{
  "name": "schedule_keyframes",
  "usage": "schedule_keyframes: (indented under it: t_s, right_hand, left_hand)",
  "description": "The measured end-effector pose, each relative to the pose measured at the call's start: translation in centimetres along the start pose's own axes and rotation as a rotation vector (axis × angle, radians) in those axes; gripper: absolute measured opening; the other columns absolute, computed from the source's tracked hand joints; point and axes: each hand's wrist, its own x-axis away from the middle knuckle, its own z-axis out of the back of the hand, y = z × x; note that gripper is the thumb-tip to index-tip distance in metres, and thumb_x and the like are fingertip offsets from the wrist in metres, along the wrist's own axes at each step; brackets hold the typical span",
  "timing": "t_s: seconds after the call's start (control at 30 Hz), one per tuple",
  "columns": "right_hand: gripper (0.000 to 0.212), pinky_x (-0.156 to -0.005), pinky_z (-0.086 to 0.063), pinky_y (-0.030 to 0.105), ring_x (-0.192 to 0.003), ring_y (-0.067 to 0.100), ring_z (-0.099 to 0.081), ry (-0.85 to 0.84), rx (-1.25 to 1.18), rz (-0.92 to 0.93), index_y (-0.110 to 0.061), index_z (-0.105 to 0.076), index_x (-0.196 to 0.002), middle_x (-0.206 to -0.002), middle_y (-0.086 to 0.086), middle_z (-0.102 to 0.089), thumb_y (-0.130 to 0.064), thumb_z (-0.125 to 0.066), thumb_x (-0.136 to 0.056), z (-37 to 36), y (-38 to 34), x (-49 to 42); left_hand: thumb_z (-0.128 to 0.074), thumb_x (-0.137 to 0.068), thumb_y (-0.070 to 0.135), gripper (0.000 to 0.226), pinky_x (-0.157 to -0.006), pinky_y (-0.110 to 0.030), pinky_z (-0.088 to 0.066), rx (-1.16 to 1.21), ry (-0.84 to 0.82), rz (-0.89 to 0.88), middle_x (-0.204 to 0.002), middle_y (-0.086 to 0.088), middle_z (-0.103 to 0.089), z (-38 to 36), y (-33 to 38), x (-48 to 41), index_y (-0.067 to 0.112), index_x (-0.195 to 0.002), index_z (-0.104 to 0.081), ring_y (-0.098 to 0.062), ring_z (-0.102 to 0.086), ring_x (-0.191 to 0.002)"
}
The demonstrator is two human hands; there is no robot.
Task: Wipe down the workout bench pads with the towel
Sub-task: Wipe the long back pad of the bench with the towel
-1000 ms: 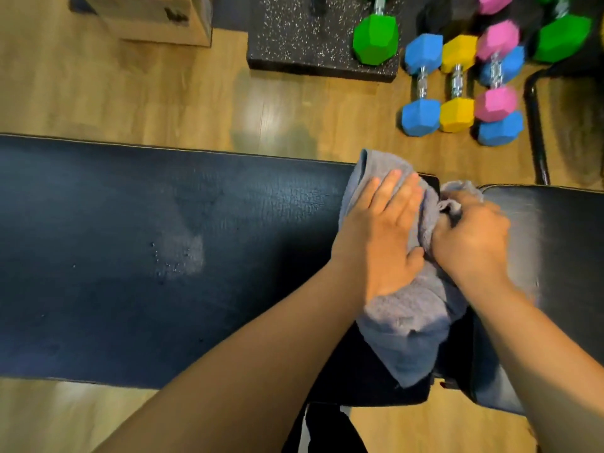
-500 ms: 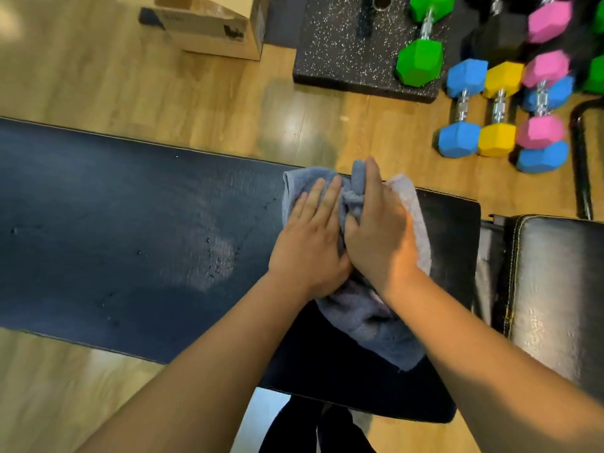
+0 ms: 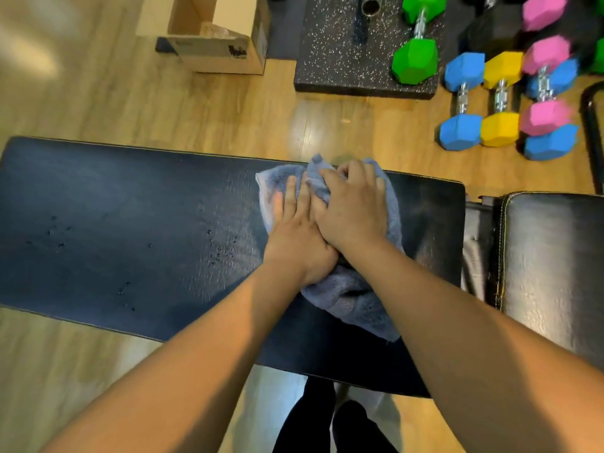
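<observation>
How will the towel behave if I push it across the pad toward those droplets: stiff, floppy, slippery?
Probably floppy: the towel bunches under the right hand and lies in folds on the pad. Pushed, it will likely crumple unless pressed flat, as the left hand does. The droplets ahead may dampen it, adding drag.

One head cam, wide-angle, worn above the bench (image 3: 130, 223), facing forward and steeply down. Close range: bench spans mid-frame edge to edge. Top strip shows floor (image 3: 98, 103) and dumbbells (image 3: 464, 103), bottom strip the wearer's legs (image 3: 304, 420).
</observation>
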Motion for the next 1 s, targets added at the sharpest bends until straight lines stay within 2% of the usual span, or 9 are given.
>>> schedule_keyframes:
  t_s: [0.2,0.33,0.43,0.53,0.63,0.77,0.87,0.93,1.0]
  right_hand:
    - [0.038,-0.089,-0.030,0.036,-0.107,0.024,-0.044,-0.020,-0.014,-0.056,-0.021,-0.063,-0.117,-0.112,0.004,-0.050,-0.039,-0.049,-0.087,1.3,2.3,4.1]
    - [0.031,-0.088,-0.037,0.037,-0.102,0.026,-0.048,-0.017,-0.066,-0.055,-0.017,-0.066,-0.110,-0.106,0.007,-0.053,-0.034,-0.055,-0.087,1.6,3.0,6.9]
    - [0.030,-0.084,-0.043,0.039,-0.096,0.025,-0.050,-0.022,-0.093,-0.039,-0.018,-0.066,-0.107,-0.102,0.007,-0.055,-0.033,-0.053,-0.085,1.8,3.2,10.2]
    - [0.032,-0.080,-0.044,0.039,-0.094,0.025,-0.051,-0.022,-0.138,-0.003,-0.017,-0.065,-0.113,-0.103,0.007,-0.055,-0.028,-0.059,-0.084,2.1,3.7,14.9]
    - [0.036,-0.081,-0.045,0.031,-0.098,0.020,-0.050,-0.060,-0.123,0.043,-0.021,-0.062,-0.119,-0.108,0.002,-0.053,-0.031,-0.056,-0.086,2.6,4.6,18.6]
    - [0.036,-0.081,-0.047,0.033,-0.094,0.021,-0.052,-0.047,-0.177,0.095,-0.018,-0.060,-0.121,-0.107,0.002,-0.053,-0.026,-0.054,-0.087,2.3,6.0,17.2]
    - [0.038,-0.083,-0.042,0.020,-0.093,0.011,-0.048,-0.018,-0.361,-0.007,-0.014,-0.060,-0.123,-0.106,0.000,-0.049,-0.020,-0.054,-0.086,2.4,7.4,14.5]
    - [0.037,-0.083,-0.035,0.006,-0.092,0.004,-0.045,0.009,-0.390,-0.065,-0.010,-0.062,-0.122,-0.104,0.002,-0.050,-0.013,-0.057,-0.085,2.9,8.3,12.7]
    - [0.035,-0.083,-0.032,0.002,-0.092,0.005,-0.046,0.041,-0.387,-0.105,-0.008,-0.062,-0.122,-0.105,0.005,-0.051,-0.012,-0.056,-0.087,3.2,8.8,11.0]
  left_hand:
    - [-0.015,-0.092,0.049,0.078,-0.120,-0.050,0.005,0.031,0.099,0.005,-0.160,-0.018,0.017,-2.9,3.2,2.8,0.007,-0.153,0.011,-0.032,0.024,-0.145]
    - [-0.016,-0.094,0.047,0.076,-0.120,-0.050,0.002,0.020,0.119,-0.026,-0.160,-0.020,0.012,-4.0,4.6,5.0,0.005,-0.153,0.007,-0.033,0.022,-0.146]
    - [-0.029,-0.096,0.040,0.074,-0.120,-0.051,-0.002,0.069,0.148,-0.044,-0.161,-0.020,0.003,-5.1,5.7,8.3,0.002,-0.153,-0.001,-0.032,0.016,-0.148]
    - [-0.044,-0.093,0.035,0.076,-0.119,-0.052,-0.013,0.140,0.177,-0.044,-0.160,-0.020,-0.009,-6.9,7.4,12.5,0.001,-0.153,-0.011,-0.034,0.005,-0.149]
    - [-0.040,-0.092,0.036,0.074,-0.116,-0.051,-0.018,0.136,0.149,-0.058,-0.159,-0.020,-0.016,-8.1,8.5,15.4,0.002,-0.153,-0.015,-0.035,-0.003,-0.149]
    - [-0.030,-0.093,0.040,0.072,-0.118,-0.052,-0.013,0.116,0.131,-0.067,-0.160,-0.020,-0.015,-7.6,8.8,13.8,0.003,-0.153,-0.014,-0.035,0.000,-0.149]
    - [-0.025,-0.094,0.042,0.073,-0.119,-0.052,-0.009,0.095,0.121,-0.112,-0.161,-0.018,-0.005,-6.4,8.8,10.4,0.001,-0.153,-0.010,-0.034,0.008,-0.149]
    - [-0.024,-0.094,0.042,0.074,-0.120,-0.051,-0.005,0.089,0.127,-0.141,-0.162,-0.016,0.001,-5.7,8.7,8.2,0.002,-0.153,-0.006,-0.033,0.011,-0.149]
    - [-0.025,-0.093,0.042,0.075,-0.121,-0.049,-0.002,0.080,0.132,-0.187,-0.162,-0.015,0.002,-4.9,8.6,6.1,0.004,-0.154,-0.005,-0.032,0.010,-0.149]
